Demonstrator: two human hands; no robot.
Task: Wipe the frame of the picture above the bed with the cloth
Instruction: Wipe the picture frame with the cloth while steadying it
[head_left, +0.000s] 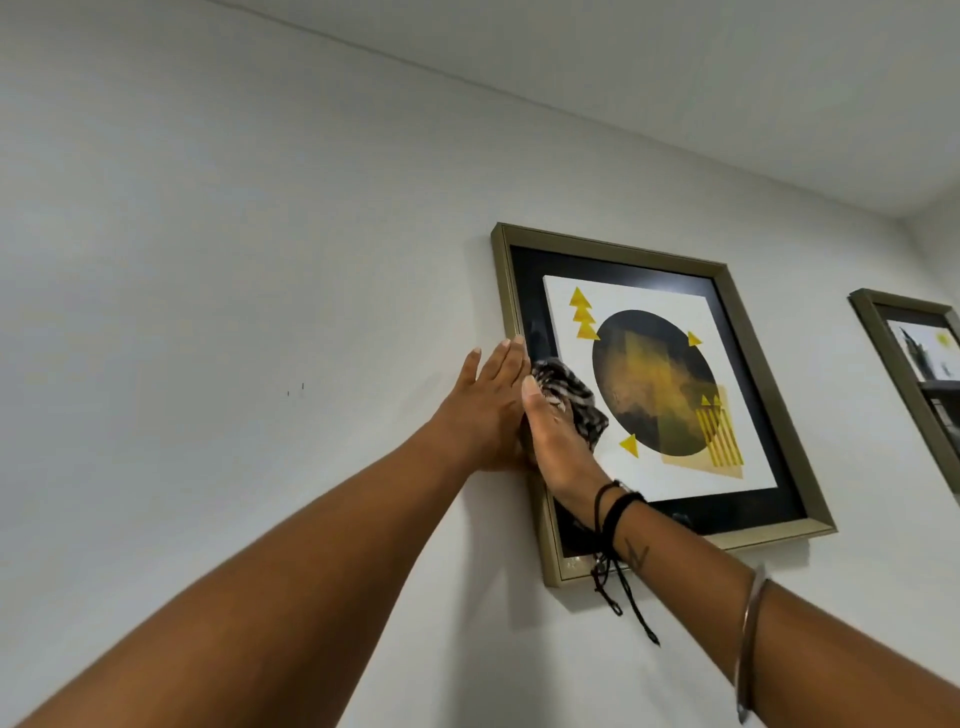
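A picture with a dull gold frame (737, 312) hangs on the white wall; inside is a black mat and a print of a dark circle with yellow triangles. My left hand (483, 410) lies flat, fingers together, against the wall and the frame's left edge. My right hand (558, 441) presses a black-and-white patterned cloth (569, 395) against the left part of the picture, close to the frame's left side. The right hand covers much of the cloth and part of the frame's left side.
A second gold-framed picture (883, 353) hangs further right, cut off by the image edge. The ceiling line (467, 88) runs above. My right wrist wears black cords and a metal bangle (748, 639).
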